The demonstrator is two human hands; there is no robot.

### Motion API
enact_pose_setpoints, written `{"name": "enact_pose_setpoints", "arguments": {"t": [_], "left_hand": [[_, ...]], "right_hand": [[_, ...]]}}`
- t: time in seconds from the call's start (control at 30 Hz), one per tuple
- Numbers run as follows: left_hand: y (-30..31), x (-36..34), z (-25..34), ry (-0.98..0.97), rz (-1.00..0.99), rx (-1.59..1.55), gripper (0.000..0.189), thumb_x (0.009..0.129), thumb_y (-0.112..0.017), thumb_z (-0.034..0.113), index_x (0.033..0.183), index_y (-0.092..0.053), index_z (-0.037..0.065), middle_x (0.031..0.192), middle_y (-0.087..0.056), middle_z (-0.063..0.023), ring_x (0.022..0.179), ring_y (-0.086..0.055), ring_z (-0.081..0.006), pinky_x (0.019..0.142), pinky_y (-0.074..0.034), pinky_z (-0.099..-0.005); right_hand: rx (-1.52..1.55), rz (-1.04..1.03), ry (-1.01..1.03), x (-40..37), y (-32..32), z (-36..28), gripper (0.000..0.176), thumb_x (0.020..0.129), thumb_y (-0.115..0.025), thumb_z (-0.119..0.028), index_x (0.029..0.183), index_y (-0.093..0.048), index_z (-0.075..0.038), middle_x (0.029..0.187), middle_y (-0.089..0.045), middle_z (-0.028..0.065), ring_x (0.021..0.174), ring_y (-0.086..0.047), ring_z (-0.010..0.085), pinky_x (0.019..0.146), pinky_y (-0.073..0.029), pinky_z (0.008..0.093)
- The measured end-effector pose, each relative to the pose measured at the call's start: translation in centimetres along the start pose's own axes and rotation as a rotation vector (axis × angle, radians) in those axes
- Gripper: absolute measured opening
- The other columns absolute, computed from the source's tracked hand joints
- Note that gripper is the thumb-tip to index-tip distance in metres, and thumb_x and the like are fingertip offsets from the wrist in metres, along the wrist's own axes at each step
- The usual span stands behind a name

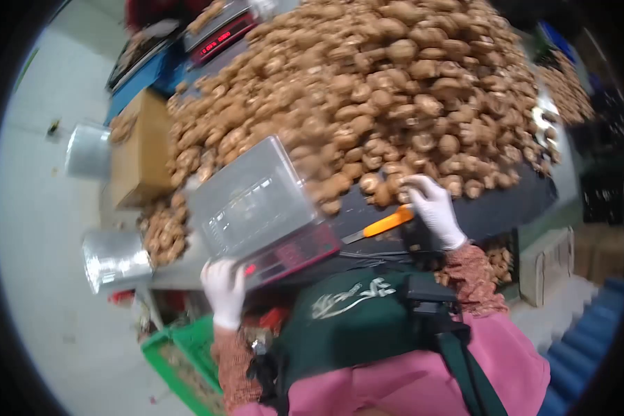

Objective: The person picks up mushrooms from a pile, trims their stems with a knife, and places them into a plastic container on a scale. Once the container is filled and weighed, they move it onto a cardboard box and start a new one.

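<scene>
Nearest me are two hands in white gloves. The left hand (224, 288) is at the near left corner of one scale (248, 201), the closer of two; its red digits glow, and I can't tell whether the fingers grip the edge. The right hand (433, 208) reaches to the near edge of the mushrooms (395, 90), fingers bent; whether they close on one, I can't make out. Just beside that hand, one knife (387, 222) lies on the dark bench (489, 211), its orange handle toward the hand and its blade toward the scale. Down to the left, below the bench, is green crating (177, 367).

The mushrooms, far too many to count, are heaped beyond the scale and across the bench. Along the left side I count two shiny rolls (116, 260) and one cardboard box (142, 149). Farther back sits the second scale (218, 38), its red display lit too, with mushrooms on top.
</scene>
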State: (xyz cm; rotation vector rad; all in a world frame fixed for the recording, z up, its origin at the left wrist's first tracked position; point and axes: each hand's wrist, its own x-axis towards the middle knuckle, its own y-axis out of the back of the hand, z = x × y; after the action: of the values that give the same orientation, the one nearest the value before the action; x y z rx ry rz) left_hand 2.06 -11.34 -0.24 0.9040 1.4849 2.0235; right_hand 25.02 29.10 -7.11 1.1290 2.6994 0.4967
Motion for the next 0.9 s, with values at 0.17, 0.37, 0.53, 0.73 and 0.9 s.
{"name": "enact_pose_setpoints", "arguments": {"t": [0.17, 0.37, 0.53, 0.73, 0.9], "left_hand": [[-0.9, -1.4, 0.6, 0.046, -0.012, -0.060, 0.016, 0.086, -0.072, 0.010, 0.100, -0.065, 0.007, 0.100, -0.067, -0.0085, 0.102, -0.062, -0.0264, 0.110, -0.037, -0.0484], [-1.6, -1.7, 1.4, 0.071, -0.027, -0.075, 0.015, 0.087, -0.070, 0.010, 0.100, -0.064, 0.006, 0.101, -0.066, -0.0086, 0.102, -0.062, -0.0262, 0.110, -0.036, -0.0493], [-1.5, -1.0, 1.6, 0.101, -0.024, -0.079, 0.013, 0.086, -0.069, 0.009, 0.098, -0.064, 0.006, 0.101, -0.066, -0.0089, 0.101, -0.062, -0.0264, 0.112, -0.035, -0.0499], [-2.2, -0.4, 1.6, 0.109, -0.009, -0.083, 0.017, 0.084, -0.070, 0.007, 0.099, -0.063, 0.007, 0.101, -0.065, -0.0080, 0.102, -0.062, -0.0263, 0.112, -0.034, -0.0507], [-2.8, -0.7, 1.1, 0.118, 0.024, -0.085, 0.019, 0.083, -0.071, 0.007, 0.100, -0.062, 0.007, 0.102, -0.064, -0.0078, 0.102, -0.061, -0.0266, 0.112, -0.034, -0.0518]], "right_hand": [[-0.114, 0.187, 0.020, 1.5, 2.6, 0.2, 0.016, 0.091, -0.068, -0.014, 0.103, -0.068, -0.004, 0.090, -0.074, 0.0106, 0.080, -0.072, 0.0186, 0.071, -0.055, 0.0306], [-0.173, 0.280, 0.005, 4.5, 4.9, -2.1, 0.021, 0.089, -0.075, -0.025, 0.088, -0.067, -0.007, 0.077, -0.070, 0.0077, 0.066, -0.067, 0.0175, 0.061, -0.051, 0.0305], [-0.454, 0.355, 0.259, 8.9, 5.2, -5.4, 0.025, 0.086, -0.077, -0.032, 0.084, -0.067, -0.008, 0.074, -0.069, 0.0096, 0.061, -0.066, 0.0237, 0.058, -0.051, 0.0318], [-0.791, 0.558, 0.682, 18.4, 5.2, -8.1, 0.012, 0.081, -0.070, -0.018, 0.092, -0.068, -0.013, 0.085, -0.065, 0.0067, 0.083, -0.062, 0.0273, 0.077, -0.047, 0.0406], [-0.902, 0.547, 0.619, 24.7, 6.6, -9.4, 0.022, 0.081, -0.071, -0.025, 0.099, -0.066, -0.013, 0.102, -0.061, 0.0079, 0.100, -0.056, 0.0285, 0.087, -0.042, 0.0433]]}}
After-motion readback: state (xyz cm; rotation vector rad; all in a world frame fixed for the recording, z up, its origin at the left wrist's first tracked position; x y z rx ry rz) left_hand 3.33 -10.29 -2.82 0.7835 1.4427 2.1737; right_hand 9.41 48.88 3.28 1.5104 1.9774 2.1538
